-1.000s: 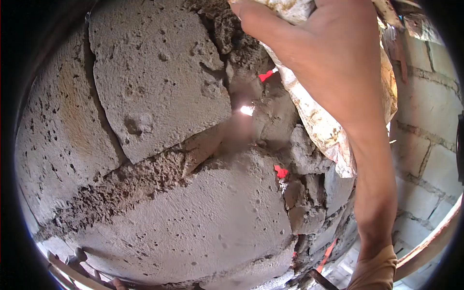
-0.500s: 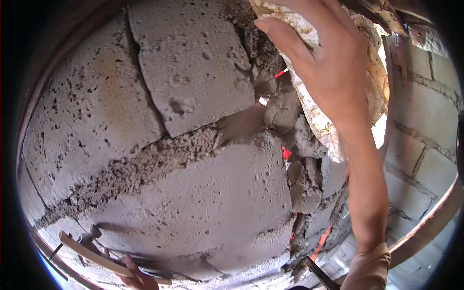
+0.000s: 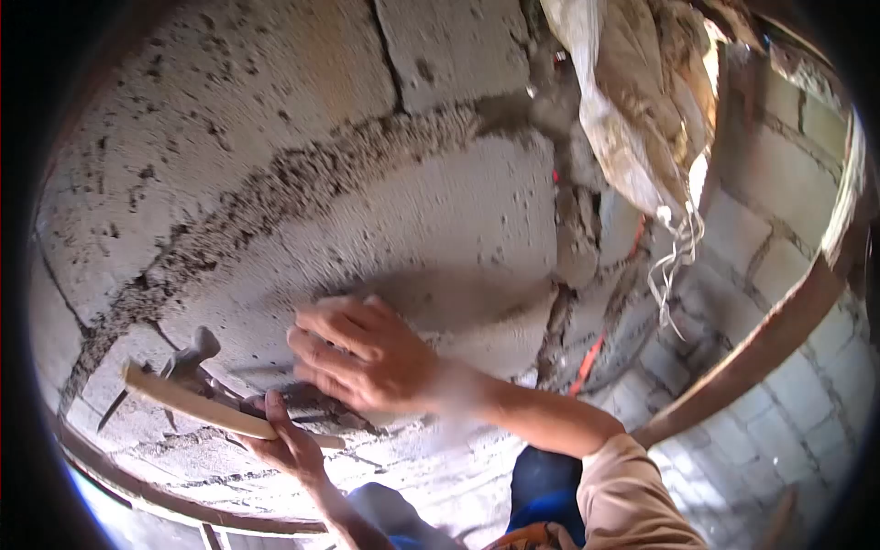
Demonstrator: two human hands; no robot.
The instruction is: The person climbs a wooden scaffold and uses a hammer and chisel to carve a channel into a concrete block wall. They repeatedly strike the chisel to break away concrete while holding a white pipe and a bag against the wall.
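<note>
My left hand (image 3: 291, 444) is closed around a hammer (image 3: 197, 403) with a pale curved wooden handle, at the lower left beside the block wall. Dark metal parts, too unclear to name, show near the hammer's head. My right hand (image 3: 371, 356) is in front of the lower grey block (image 3: 440, 215), just above my left hand. Its fingers are bent and point left; whether they hold anything cannot be made out. Rough mortar (image 3: 302, 179) fills the slanting joint above that block.
A whitish sack (image 3: 632, 101) with loose strings hangs at the upper right. Red strips (image 3: 588, 365) show along the rough wall edge. A wooden beam (image 3: 752, 344) slants across the right side, before another block wall (image 3: 779, 220). My legs show at the bottom.
My right hand has left the sack and come down and left, close to my left hand. The view has shifted downward; my left hand still has the hammer.
</note>
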